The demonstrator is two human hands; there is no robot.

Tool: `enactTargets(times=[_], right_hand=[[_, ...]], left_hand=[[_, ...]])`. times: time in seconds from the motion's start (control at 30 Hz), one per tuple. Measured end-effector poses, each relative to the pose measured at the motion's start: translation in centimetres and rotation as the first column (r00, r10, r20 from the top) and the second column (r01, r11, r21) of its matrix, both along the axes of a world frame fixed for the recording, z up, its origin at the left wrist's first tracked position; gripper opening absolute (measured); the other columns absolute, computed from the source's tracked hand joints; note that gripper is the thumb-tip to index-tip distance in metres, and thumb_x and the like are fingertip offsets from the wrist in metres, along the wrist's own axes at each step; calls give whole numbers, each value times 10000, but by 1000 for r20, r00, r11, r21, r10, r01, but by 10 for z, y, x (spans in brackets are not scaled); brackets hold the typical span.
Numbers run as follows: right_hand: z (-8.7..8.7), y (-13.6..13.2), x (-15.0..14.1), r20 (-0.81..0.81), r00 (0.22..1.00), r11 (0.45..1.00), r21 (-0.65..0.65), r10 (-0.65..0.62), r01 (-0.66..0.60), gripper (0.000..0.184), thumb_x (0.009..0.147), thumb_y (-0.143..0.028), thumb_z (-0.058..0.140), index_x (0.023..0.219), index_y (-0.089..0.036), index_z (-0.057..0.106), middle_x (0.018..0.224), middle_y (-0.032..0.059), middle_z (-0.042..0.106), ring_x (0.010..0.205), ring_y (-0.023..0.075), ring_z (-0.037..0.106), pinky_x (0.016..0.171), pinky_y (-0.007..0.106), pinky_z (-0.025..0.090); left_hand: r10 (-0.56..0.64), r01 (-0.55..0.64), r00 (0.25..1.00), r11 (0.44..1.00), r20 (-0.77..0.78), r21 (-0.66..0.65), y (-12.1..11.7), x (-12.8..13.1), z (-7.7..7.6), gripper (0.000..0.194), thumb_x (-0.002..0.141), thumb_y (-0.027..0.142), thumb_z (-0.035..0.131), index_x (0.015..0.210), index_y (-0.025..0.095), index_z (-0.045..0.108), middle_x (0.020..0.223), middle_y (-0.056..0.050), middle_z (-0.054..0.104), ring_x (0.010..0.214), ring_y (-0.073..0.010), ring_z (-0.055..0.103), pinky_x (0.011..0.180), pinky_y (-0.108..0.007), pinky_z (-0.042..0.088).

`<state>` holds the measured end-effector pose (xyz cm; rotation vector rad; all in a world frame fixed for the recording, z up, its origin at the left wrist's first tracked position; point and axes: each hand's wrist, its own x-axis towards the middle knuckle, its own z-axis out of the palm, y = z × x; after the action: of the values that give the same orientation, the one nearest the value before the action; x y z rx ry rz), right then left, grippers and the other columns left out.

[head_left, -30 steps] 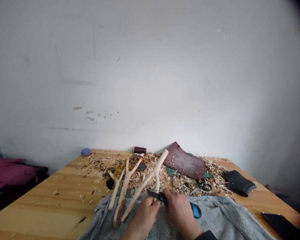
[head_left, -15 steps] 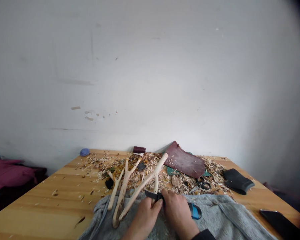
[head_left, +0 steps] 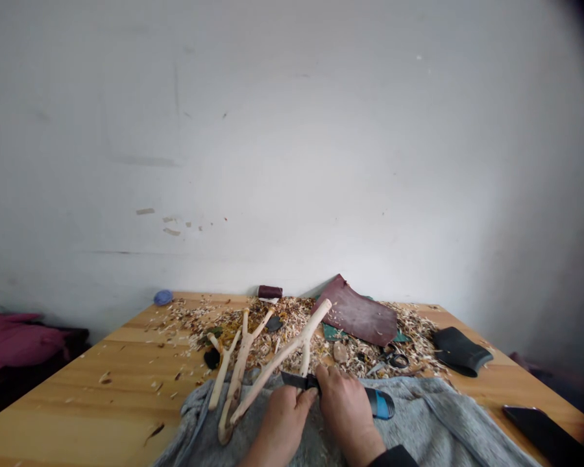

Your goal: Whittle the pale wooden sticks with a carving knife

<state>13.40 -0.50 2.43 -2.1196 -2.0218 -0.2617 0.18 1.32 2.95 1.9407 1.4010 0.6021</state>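
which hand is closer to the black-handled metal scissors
Right. The right hand sits left of the scissors, nearer the body; the left hand is farther left.

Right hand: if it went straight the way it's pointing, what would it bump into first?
Probably the forked stick, ahead and a bit left of the right hand, which holds the knife. Depth is hard to judge here.

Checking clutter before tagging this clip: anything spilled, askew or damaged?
Yes. Loose wood shavings litter the back of the table, with flecks on the dark red sheet. That sheet sits askew, one corner raised toward the wall. The wall also looks marred: scuffs and tape-like scraps, left of centre.
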Motion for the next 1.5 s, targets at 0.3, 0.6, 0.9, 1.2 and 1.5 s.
enactTargets(times=[0.3,0.6,0.9,1.2,1.5], right_hand=[[0,1,-2,41,999,999,32,-25,24,230,871,-51,533,977,-226,637,887,44,719,832,211,710,662,255,432],[-3,2,0,34,999,997,77,-19,16,184,868,-67,548,925,-223,628,881,44,707,840,222,702,675,277,417],[0,1,1,17,999,995,96,-42,41,215,875,-56,509,927,-228,628,871,42,703,835,222,697,674,283,410],[-3,5,11,-190,978,996,21,-87,92,287,889,-94,489,1081,-255,629,958,30,747,820,196,716,614,249,393],[2,8,27,-203,963,982,13,-180,187,266,939,-208,492,1166,-226,629,903,66,765,791,211,719,608,253,393]], left_hand=[[46,-44,994,999,-96,24,1,1,-3,324,962,306,462,864,151,730,902,-94,768,845,-184,686,702,-246,406],[47,-37,991,996,-123,83,4,-2,-9,378,962,376,447,852,173,747,830,-89,768,762,-194,689,641,-262,377],[76,-55,982,991,-174,124,0,-5,0,494,966,498,397,794,201,753,832,-94,777,792,-211,710,622,-271,358],[63,-47,983,994,-172,97,-3,-2,3,496,1006,373,281,837,184,708,840,-79,755,799,-183,680,659,-257,372],[92,-91,982,996,-165,15,5,-9,-4,388,987,273,298,954,150,665,932,-132,725,918,-235,668,790,-300,430]])
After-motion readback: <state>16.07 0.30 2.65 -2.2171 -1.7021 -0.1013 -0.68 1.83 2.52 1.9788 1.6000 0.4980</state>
